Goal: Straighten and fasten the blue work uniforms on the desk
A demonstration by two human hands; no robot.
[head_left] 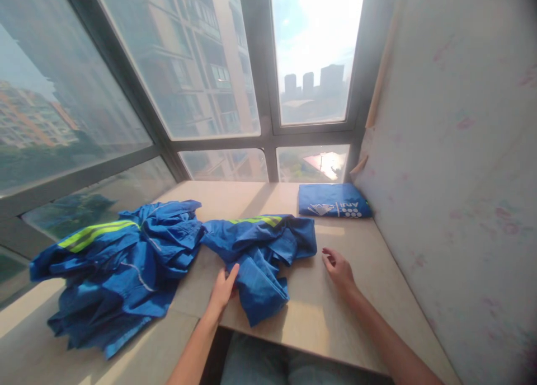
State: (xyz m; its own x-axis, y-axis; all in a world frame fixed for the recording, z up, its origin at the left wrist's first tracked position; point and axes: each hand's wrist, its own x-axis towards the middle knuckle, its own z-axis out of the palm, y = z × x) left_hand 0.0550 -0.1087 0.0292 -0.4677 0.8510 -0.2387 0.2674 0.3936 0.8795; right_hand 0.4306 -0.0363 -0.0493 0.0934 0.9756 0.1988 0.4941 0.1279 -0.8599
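A crumpled blue work jacket (260,250) with a yellow-green and grey reflective stripe lies in front of me on the pale wooden surface. My left hand (224,290) is at its near left edge, the thumb on the cloth and the other fingers partly hidden, closed on that edge. To the right of the jacket, my right hand (339,270) rests low over the wood, fingers loosely bent and apart, holding nothing. A gap separates it from the cloth. At the left, a second blue garment (126,262) with the same striping is spread in a loose heap, meeting the jacket's left end.
Near the window's foot at the back right sits a neatly folded blue garment (331,200) with white print. Windows with grey frames (262,94) rise behind and on the left. A flower-patterned wall (461,178) bounds the right side. The wooden surface (335,334) ends before my legs.
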